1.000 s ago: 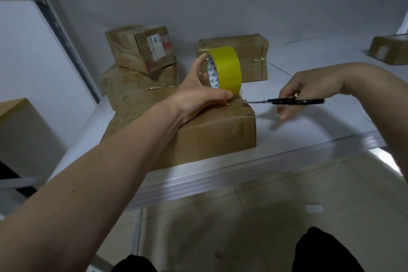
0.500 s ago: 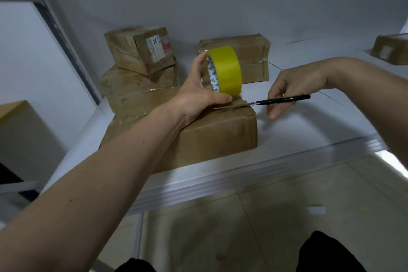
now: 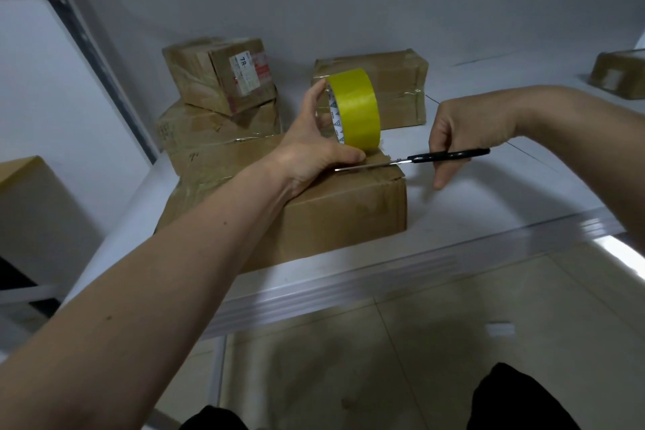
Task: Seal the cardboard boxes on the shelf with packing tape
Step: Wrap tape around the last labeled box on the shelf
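A large cardboard box [image 3: 335, 216] lies at the front of the white shelf [image 3: 488, 199]. My left hand [image 3: 314, 150] grips a yellow roll of packing tape [image 3: 354, 108], held upright on the box's top near its right end. My right hand [image 3: 460, 136] holds black-handled scissors [image 3: 419, 160] level over the box's right edge. Their blades reach left under the roll, close to my left thumb. The tape strip between roll and box is hard to make out.
Behind stand two stacked boxes [image 3: 223, 105], the upper one with a white label, and a taped box [image 3: 394, 91] at the back. Another box [image 3: 617, 77] sits far right. A grey shelf upright [image 3: 87, 45] rises at the left. Tiled floor lies below the shelf edge.
My right hand has brought the scissors leftward, so the blades now lie over the box top under the roll. My left hand and the roll have stayed in place.
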`<state>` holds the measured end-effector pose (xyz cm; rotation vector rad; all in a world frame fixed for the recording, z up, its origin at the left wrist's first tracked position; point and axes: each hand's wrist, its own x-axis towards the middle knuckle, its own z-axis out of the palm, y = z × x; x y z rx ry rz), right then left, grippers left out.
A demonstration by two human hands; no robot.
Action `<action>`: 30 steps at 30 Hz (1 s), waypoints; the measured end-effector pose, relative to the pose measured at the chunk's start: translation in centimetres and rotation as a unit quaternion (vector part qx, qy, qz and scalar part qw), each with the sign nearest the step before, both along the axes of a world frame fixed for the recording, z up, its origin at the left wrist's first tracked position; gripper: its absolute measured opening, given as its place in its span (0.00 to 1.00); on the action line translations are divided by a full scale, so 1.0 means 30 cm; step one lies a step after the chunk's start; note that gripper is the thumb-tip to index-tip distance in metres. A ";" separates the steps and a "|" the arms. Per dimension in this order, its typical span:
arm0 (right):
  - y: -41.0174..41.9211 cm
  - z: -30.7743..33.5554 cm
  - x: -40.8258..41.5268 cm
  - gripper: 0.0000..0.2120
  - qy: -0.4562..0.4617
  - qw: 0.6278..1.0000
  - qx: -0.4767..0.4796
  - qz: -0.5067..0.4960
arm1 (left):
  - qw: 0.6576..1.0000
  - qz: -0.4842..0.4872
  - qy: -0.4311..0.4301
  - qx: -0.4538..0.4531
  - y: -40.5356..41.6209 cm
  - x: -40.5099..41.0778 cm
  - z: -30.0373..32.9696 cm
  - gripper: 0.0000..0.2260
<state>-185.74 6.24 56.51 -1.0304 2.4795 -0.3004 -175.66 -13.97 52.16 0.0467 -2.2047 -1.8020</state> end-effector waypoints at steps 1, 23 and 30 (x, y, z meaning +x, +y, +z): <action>-0.001 -0.001 0.003 0.24 0.008 1.000 0.000 -0.002 | 1.000 0.001 0.000 0.000 0.002 0.003 0.002 0.49; 0.013 0.026 0.023 0.31 -0.023 0.998 0.051 0.021 | 0.999 0.007 0.042 0.030 -0.014 -0.022 -0.010 0.51; 0.008 0.009 -0.036 0.52 -0.048 0.998 0.032 0.031 | 0.998 0.002 0.036 0.053 -0.021 -0.029 -0.013 0.52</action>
